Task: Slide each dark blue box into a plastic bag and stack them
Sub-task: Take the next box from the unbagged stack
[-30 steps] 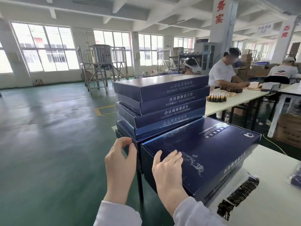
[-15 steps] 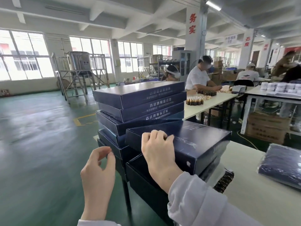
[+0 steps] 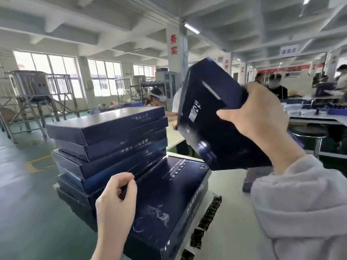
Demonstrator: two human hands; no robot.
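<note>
My right hand (image 3: 253, 117) grips a dark blue box (image 3: 210, 117) by its near edge and holds it tilted in the air, its underside facing me. Below it another dark blue box (image 3: 169, 199) lies flat on the white table (image 3: 231, 218). A tall stack of several dark blue boxes (image 3: 112, 139) stands to its left at the table's corner. My left hand (image 3: 116, 201) hovers over the near left corner of the flat box, fingers loosely curled with nothing in them. A bagged dark box (image 3: 249, 179) shows partly behind my right sleeve.
Small black strips (image 3: 208, 216) lie on the table beside the flat box. Beyond are other white tables, several seated workers, a stool (image 3: 309, 136) at the right and a metal tank on a frame (image 3: 30, 87) at the far left. Green floor lies to the left.
My right hand has lifted the top box off the one beneath and swung it up to the right, tilting it. My left hand stays low beside the stack.
</note>
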